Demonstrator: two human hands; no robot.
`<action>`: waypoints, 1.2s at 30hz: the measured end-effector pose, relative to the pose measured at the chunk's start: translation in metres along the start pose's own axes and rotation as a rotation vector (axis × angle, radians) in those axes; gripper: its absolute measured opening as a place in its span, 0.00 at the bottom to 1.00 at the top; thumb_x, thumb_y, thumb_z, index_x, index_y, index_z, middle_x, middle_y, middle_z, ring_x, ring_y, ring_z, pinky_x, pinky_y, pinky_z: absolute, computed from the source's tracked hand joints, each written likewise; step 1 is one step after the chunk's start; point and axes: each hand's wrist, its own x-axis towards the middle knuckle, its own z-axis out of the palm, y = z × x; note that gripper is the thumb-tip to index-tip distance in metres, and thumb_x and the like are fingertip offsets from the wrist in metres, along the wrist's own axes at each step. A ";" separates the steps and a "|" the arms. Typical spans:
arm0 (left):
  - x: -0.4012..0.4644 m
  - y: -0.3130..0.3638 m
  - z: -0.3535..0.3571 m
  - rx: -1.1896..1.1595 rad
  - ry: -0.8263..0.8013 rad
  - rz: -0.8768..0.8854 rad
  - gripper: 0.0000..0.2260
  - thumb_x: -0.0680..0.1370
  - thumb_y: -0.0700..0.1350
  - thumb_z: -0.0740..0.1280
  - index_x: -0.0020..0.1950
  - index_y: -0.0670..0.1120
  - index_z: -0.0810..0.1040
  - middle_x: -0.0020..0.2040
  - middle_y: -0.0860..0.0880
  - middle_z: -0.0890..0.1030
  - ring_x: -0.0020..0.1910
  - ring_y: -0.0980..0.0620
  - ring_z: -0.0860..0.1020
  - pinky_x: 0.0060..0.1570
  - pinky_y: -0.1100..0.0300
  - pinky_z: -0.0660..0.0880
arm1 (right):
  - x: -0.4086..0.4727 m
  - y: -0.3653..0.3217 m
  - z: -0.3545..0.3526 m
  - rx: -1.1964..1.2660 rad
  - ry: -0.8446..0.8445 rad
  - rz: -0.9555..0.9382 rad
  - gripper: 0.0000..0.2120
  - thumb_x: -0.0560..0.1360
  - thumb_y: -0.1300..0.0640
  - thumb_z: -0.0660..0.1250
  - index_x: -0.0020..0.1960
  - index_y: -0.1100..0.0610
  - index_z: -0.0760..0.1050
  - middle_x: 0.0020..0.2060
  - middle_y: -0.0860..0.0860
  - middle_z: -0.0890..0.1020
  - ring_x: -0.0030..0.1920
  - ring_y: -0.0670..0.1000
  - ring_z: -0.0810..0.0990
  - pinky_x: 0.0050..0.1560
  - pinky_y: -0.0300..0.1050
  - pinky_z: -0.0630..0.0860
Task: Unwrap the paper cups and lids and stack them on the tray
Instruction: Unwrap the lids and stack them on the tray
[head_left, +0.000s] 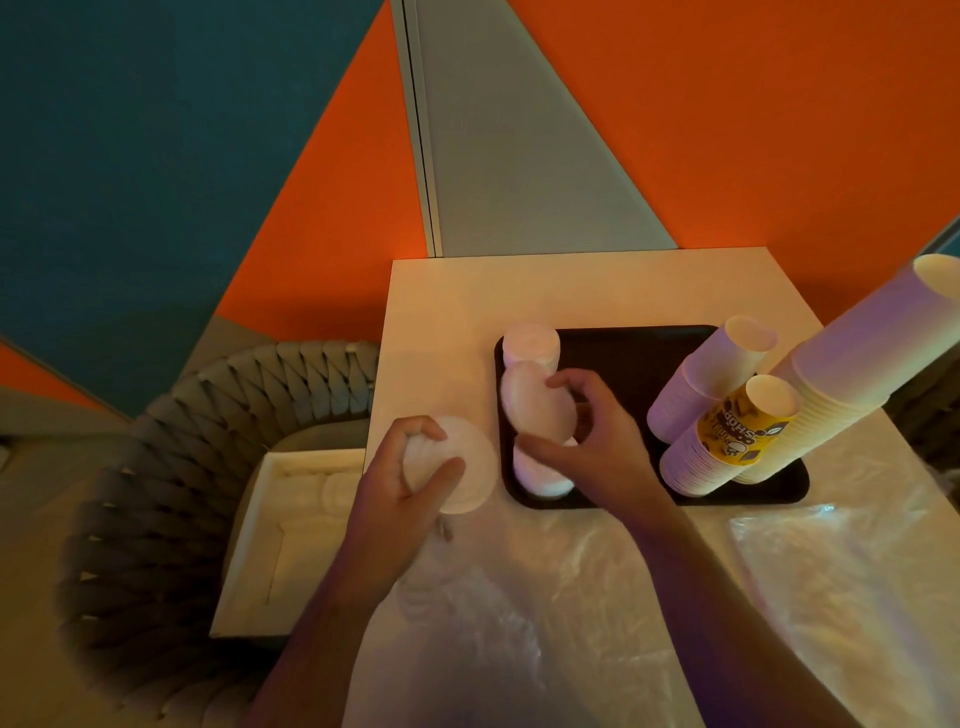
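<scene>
1. Left hand (415, 473): fingers and thumb curled round a bunch of white lids (460, 470), held above the table edge, just left of the tray.
2. Right hand (587, 441): thumb and fingers pinch a second batch of lids (535, 402), tilted, over the tray's left end.
3. Directly below the right hand, a lid stack (540, 475) stands on the dark tray (623, 353); another lid stack (530, 343) stands beyond the hand's fingertips.
4. Right of the right hand, stacks of paper cups (727, 431) lean on the tray, one printed yellow.
5. Under both forearms, clear plastic wrap (519, 623) lies spread on the pale table (467, 291).
6. Left of the left hand: a woven chair (208, 415) holding a white box (291, 519). Beyond: an orange and teal wall (779, 104).
</scene>
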 end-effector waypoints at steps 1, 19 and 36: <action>0.000 -0.002 -0.001 0.010 0.014 -0.003 0.12 0.78 0.40 0.71 0.56 0.53 0.75 0.56 0.51 0.77 0.42 0.46 0.82 0.26 0.57 0.76 | 0.005 0.008 -0.003 -0.032 0.051 0.025 0.29 0.63 0.48 0.82 0.58 0.43 0.72 0.56 0.41 0.78 0.55 0.45 0.78 0.49 0.43 0.78; 0.006 -0.029 -0.012 -0.003 0.074 -0.002 0.20 0.78 0.45 0.72 0.65 0.63 0.72 0.59 0.53 0.78 0.52 0.45 0.81 0.30 0.51 0.80 | 0.020 0.102 0.025 -0.561 -0.201 0.170 0.31 0.67 0.48 0.81 0.63 0.49 0.70 0.68 0.48 0.71 0.69 0.56 0.67 0.60 0.45 0.66; 0.002 -0.033 -0.012 0.025 0.043 0.061 0.20 0.80 0.43 0.69 0.68 0.61 0.73 0.62 0.54 0.76 0.53 0.48 0.80 0.29 0.57 0.79 | 0.017 0.089 0.022 -0.651 -0.172 0.165 0.31 0.64 0.43 0.81 0.62 0.46 0.72 0.75 0.48 0.65 0.72 0.59 0.66 0.69 0.61 0.64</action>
